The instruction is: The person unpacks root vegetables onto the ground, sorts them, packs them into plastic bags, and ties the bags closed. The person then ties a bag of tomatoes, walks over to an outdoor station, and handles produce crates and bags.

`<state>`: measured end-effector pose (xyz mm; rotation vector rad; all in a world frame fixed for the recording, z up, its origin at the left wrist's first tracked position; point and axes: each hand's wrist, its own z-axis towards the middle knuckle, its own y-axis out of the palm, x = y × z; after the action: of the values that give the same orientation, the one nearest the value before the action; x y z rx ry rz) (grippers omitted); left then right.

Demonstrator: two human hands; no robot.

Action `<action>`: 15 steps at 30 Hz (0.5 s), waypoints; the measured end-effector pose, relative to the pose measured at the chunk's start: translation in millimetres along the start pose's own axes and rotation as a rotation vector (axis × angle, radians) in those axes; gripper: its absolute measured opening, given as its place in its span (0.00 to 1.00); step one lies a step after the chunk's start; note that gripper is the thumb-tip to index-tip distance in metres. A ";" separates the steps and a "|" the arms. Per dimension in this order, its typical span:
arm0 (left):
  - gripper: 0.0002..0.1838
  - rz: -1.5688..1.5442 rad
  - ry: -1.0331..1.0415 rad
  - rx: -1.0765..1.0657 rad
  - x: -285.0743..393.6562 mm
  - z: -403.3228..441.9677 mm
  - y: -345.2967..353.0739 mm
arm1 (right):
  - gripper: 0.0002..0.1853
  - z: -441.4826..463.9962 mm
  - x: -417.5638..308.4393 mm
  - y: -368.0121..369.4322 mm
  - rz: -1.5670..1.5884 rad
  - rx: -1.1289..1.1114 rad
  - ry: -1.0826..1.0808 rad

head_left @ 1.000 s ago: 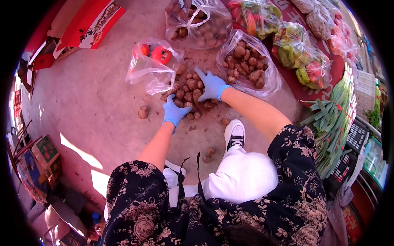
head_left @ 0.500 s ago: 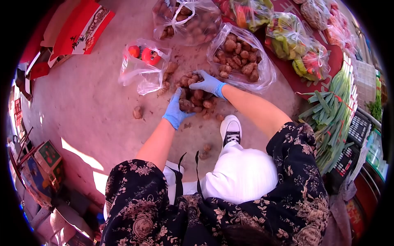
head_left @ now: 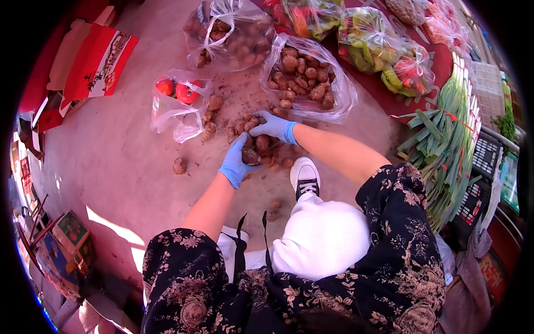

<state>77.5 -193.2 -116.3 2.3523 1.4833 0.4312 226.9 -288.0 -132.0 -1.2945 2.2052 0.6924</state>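
On the floor in front of me lies a small heap of brown, rough-skinned taro tubers [head_left: 262, 146]. My left hand [head_left: 236, 161], in a blue glove, cups the near left side of the heap, its fingers curved against a tuber. From the far right, my right hand [head_left: 273, 127], gloved the same way, bends over the top of the heap. The fingertips of both hands come close together, with tubers between them. Part of the heap is hidden under the right hand. Just beyond it stands an opened clear plastic bag [head_left: 346, 100] filled with similar tubers.
A tied bag of tubers [head_left: 245, 42] and a bag with red tomatoes [head_left: 187, 93] lie ahead. Bagged peppers [head_left: 367, 39] and bundled green onions [head_left: 445, 145] line the right. A red carton [head_left: 103, 64] is at far left. My shoe [head_left: 305, 177] is near the heap.
My hands have drawn closer together around the tubers, the right one moving toward the left. The whole view has shifted slightly, so the bags ahead appear further left.
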 end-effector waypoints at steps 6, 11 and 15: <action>0.24 0.185 0.130 -0.057 -1.6 -17.1 53.3 | 0.31 -44.4 -8.6 -33.4 -0.027 0.024 -0.178; 0.20 0.287 0.266 -0.190 21.4 -20.2 128.6 | 0.21 -92.6 -51.3 -89.9 -0.002 0.134 -0.309; 0.27 0.333 0.374 -0.258 49.7 25.0 170.5 | 0.31 -83.9 -75.6 -132.3 -0.347 0.508 -0.426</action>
<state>246.3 -220.2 -62.2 2.3939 1.0823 1.1269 364.3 -349.1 -44.5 -1.0975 1.6137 0.2201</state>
